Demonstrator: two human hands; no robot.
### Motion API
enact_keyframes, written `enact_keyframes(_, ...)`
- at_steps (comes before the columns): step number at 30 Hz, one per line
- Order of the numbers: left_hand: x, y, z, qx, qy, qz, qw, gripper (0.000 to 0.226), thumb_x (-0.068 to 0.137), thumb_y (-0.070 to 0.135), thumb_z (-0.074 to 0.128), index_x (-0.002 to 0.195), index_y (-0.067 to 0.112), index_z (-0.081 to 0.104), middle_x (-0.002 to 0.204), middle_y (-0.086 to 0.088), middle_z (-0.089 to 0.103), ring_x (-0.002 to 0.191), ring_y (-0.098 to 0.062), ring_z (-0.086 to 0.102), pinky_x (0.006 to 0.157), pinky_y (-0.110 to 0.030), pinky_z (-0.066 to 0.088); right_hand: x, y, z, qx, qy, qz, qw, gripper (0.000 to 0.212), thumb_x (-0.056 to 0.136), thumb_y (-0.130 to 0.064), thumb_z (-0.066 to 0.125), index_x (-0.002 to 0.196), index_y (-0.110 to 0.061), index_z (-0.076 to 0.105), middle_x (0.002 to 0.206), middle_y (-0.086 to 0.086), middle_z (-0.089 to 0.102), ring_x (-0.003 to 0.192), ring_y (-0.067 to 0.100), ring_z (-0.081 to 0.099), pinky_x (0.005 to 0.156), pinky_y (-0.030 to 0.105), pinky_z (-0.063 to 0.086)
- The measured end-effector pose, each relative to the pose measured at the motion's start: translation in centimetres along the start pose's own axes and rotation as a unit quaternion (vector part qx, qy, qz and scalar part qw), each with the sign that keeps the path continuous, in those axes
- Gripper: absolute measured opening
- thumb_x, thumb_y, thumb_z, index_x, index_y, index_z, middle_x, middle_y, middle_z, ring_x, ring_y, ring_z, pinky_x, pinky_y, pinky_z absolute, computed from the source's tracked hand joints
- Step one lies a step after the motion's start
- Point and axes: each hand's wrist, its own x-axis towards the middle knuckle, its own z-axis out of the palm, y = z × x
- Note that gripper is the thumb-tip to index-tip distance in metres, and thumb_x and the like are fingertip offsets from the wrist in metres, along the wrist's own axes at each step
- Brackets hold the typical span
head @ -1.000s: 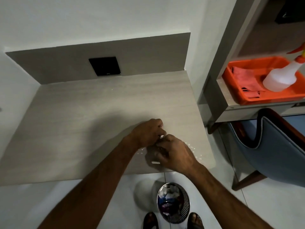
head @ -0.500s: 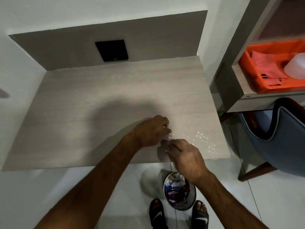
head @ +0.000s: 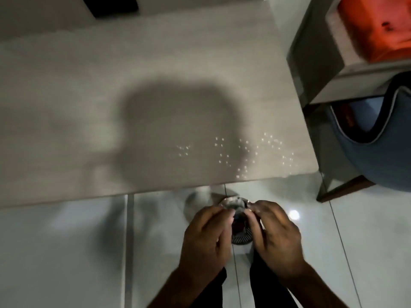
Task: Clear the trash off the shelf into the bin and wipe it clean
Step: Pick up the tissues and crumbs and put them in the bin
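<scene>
Shelf (head: 89,107): pale wood-grain surface fills the upper part of the view, front edge running just above both hands. Small white specks (head: 242,152) lie scattered on it near its front right corner. Bin (head: 239,223): on the white tiled floor (head: 66,241) directly below the shelf's front edge, mostly covered by the hands; only part of the shiny rim and a strip of ribbed wall show between them, contents too dark to identify. Left hand (head: 205,238): over the bin, fingers curled inward, fingertips pinched together at the rim side nearest the shelf. Right hand (head: 277,236): beside it, fingers likewise drawn together, tips close to those of the left hand. Whether either pinch holds a scrap cannot be told; frame is motion-blurred and nothing shows between the fingers. 2 dark trouser legs visible under the wrists. Right of the shelf: a second unit carrying an orange tray (head: 373,30), cut off by the frame edge and smeared; below it a blue chair (head: 378,152), partly out of frame. Black panel (head: 111,5) at the shelf's back, cropped at top.
</scene>
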Motion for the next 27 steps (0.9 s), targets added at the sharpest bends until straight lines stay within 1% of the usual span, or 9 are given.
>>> enact_keyframes(5, -5.1, -7.1, 8.5, 0.049, -0.12, -0.17, 0.977, 0.014, 0.091, 0.013, 0.065, 0.096, 0.007, 0.078, 0.091, -0.009, 0.075, 0.079, -0.021, 0.072, 0.071, -0.029, 0.061, -6.6, 8.0, 7.6, -0.008, -0.136, 0.21, 0.968, 0.012, 0.088, -0.011, 0.067, 0.098, -0.011, 0.074, 0.103, 0.01, 0.073, 0.087, 0.03, 0.071, 0.077, 0.042, 0.058)
enact_keyframes(10, -7.9, -14.6, 17.6, 0.091, -0.217, -0.277, 0.932, 0.011, 0.089, 0.014, 0.066, 0.087, 0.01, 0.076, 0.084, -0.013, 0.074, 0.076, -0.03, 0.069, 0.069, -0.039, 0.059, -9.2, 14.9, 14.9, -0.025, -0.228, 0.308, 0.923, 0.016, 0.087, -0.021, 0.062, 0.098, -0.021, 0.072, 0.097, 0.006, 0.075, 0.083, 0.028, 0.071, 0.071, 0.035, 0.057)
enact_keyframes(13, -8.5, -17.5, 21.5, 0.089, -0.236, -0.312, 0.916, 0.014, 0.09, 0.017, 0.062, 0.083, 0.009, 0.072, 0.084, -0.014, 0.075, 0.079, -0.033, 0.07, 0.072, -0.043, 0.059, -9.3, 17.8, 18.2, -0.029, -0.267, 0.336, 0.903, 0.022, 0.084, -0.021, 0.058, 0.101, -0.019, 0.072, 0.1, 0.011, 0.076, 0.09, 0.034, 0.07, 0.075, 0.039, 0.058)
enact_keyframes(15, -8.4, -18.8, 23.4, 0.085, -0.249, -0.328, 0.907, 0.018, 0.092, 0.019, 0.059, 0.102, 0.011, 0.072, 0.099, -0.017, 0.076, 0.093, -0.036, 0.07, 0.081, -0.044, 0.059, -9.1, 19.2, 19.5, -0.017, -0.28, 0.353, 0.893, 0.024, 0.08, -0.018, 0.059, 0.101, -0.019, 0.072, 0.1, 0.013, 0.075, 0.092, 0.035, 0.069, 0.077, 0.034, 0.056)
enact_keyframes(17, -8.1, -19.4, 24.3, 0.104, -0.294, -0.337, 0.889, 0.04, 0.094, 0.021, 0.057, 0.133, 0.012, 0.058, 0.122, -0.019, 0.07, 0.112, -0.039, 0.065, 0.094, -0.045, 0.056, -8.8, 19.9, 20.1, 0.007, -0.27, 0.387, 0.882, 0.027, 0.075, -0.016, 0.062, 0.101, -0.016, 0.068, 0.1, 0.015, 0.075, 0.091, 0.036, 0.069, 0.071, 0.03, 0.048)
enact_keyframes(19, -7.8, -19.0, 24.1, 0.112, -0.306, -0.333, 0.885, 0.052, 0.096, 0.021, 0.054, 0.147, 0.011, 0.043, 0.131, -0.021, 0.065, 0.117, -0.042, 0.062, 0.098, -0.045, 0.054, -8.6, 19.8, 19.9, 0.017, -0.258, 0.401, 0.879, 0.03, 0.074, -0.015, 0.062, 0.104, -0.013, 0.065, 0.101, 0.017, 0.074, 0.092, 0.038, 0.068, 0.071, 0.032, 0.047)
enact_keyframes(22, -6.9, -16.2, 21.3, 0.108, -0.298, -0.265, 0.911, 0.056, 0.099, 0.019, 0.052, 0.15, 0.001, 0.036, 0.135, -0.024, 0.062, 0.119, -0.039, 0.062, 0.098, -0.04, 0.052, -8.3, 17.6, 17.5, 0.03, -0.23, 0.338, 0.912, 0.031, 0.082, -0.01, 0.056, 0.112, -0.016, 0.062, 0.105, 0.012, 0.073, 0.094, 0.033, 0.069, 0.07, 0.027, 0.046)
enact_keyframes(24, -5.6, -12.9, 18.1, 0.115, -0.306, -0.199, 0.924, 0.057, 0.1, 0.02, 0.052, 0.15, -0.001, 0.035, 0.139, -0.026, 0.058, 0.124, -0.038, 0.057, 0.102, -0.041, 0.052, -7.8, 15.3, 14.3, 0.033, -0.206, 0.288, 0.935, 0.036, 0.087, -0.011, 0.053, 0.122, -0.019, 0.058, 0.115, 0.007, 0.071, 0.103, 0.026, 0.066, 0.082, 0.029, 0.053)
enact_keyframes(27, -2.5, -6.3, 12.1, 0.13, -0.278, -0.074, 0.949, 0.053, 0.097, 0.015, 0.059, 0.143, -0.006, 0.046, 0.139, -0.027, 0.058, 0.126, -0.04, 0.058, 0.104, -0.045, 0.052, -6.5, 11.0, 7.9, 0.005, -0.16, 0.273, 0.949, 0.042, 0.094, -0.012, 0.052, 0.136, -0.009, 0.049, 0.132, 0.014, 0.061, 0.123, 0.03, 0.054, 0.105, 0.035, 0.042)
